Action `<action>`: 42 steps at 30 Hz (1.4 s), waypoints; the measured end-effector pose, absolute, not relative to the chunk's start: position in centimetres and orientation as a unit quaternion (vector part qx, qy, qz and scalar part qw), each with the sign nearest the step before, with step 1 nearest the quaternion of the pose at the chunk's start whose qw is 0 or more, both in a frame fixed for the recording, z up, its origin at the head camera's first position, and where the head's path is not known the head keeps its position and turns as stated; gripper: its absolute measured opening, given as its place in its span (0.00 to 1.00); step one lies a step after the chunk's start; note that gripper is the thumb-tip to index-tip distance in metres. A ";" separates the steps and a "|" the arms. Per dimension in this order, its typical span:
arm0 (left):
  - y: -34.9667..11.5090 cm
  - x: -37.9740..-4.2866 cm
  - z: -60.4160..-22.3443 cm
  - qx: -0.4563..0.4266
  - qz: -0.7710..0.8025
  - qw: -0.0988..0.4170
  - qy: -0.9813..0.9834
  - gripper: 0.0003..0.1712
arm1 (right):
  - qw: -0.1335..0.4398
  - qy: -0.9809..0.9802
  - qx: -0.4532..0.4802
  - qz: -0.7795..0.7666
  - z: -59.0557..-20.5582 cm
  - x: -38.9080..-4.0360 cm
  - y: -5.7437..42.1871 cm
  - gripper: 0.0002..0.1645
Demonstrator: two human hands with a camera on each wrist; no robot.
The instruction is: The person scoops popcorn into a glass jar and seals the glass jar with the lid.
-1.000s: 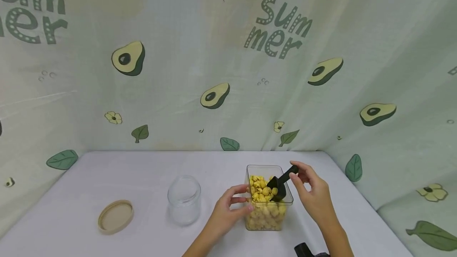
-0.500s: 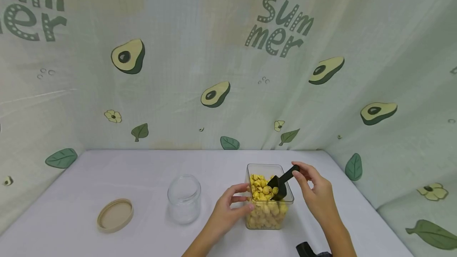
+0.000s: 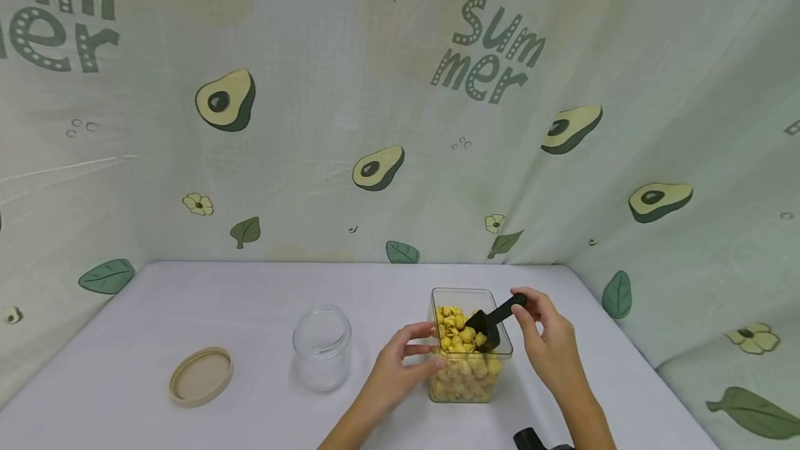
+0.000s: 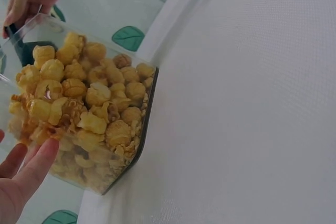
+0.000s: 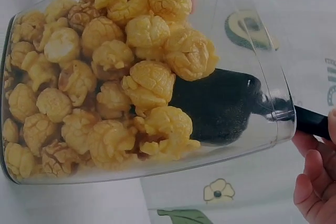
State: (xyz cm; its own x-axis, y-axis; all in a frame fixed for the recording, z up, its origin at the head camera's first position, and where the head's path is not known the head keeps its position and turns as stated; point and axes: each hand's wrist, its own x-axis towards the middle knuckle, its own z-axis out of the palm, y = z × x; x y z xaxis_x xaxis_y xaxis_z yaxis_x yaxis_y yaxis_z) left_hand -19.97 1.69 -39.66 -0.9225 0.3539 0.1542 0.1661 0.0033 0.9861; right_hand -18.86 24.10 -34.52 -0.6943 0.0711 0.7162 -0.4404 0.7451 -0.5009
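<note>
A clear square container [image 3: 475,355] full of yellow caramel popcorn [image 3: 453,328] stands upright on the table. My left hand [image 3: 400,370] holds it at the left side, fingers along the wall and thumb near the front corner. Between thumb and fingers, my right hand [image 3: 550,342] pinches the handle [image 3: 509,307] of a black scoop. The scoop's bowl [image 5: 220,108] is inside the container, its front edge in among the popcorn. In the left wrist view, popcorn and the wall partly hide the scoop [image 4: 23,45].
Left of the container stands a clear round jar [image 3: 321,353] with its mouth uncovered. Farther left a round beige lid [image 3: 201,377] lies on the white tabletop [image 3: 262,311]. A black object [image 3: 530,438] sits by the right forearm. Printed cloth [image 3: 300,89] hangs behind.
The right hand and scoop handle have dipped slightly, so the scoop lies a little flatter in the popcorn. The left hand and container have stayed in place.
</note>
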 end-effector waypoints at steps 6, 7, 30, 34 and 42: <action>1.4 -19.8 -39.6 0.188 0.677 0.073 0.707 0.31 | 0.363 -0.853 0.094 0.363 -35.2 -18.9 24.1 0.14; 1.3 -19.8 -39.6 0.189 0.677 0.074 0.708 0.31 | 0.358 -0.853 0.089 0.371 -35.3 -18.9 24.1 0.13; 1.2 -19.9 -39.5 0.186 0.674 0.080 0.710 0.31 | 0.399 -0.830 -0.008 0.389 -36.7 -19.4 22.4 0.13; 1.1 -20.0 -39.6 0.189 0.675 0.083 0.708 0.30 | 0.421 -0.812 -0.008 0.404 -36.8 -19.5 22.4 0.13; 0.8 -20.1 -39.5 0.193 0.677 0.084 0.705 0.31 | 0.415 -0.789 -0.014 0.454 -36.9 -19.8 22.0 0.14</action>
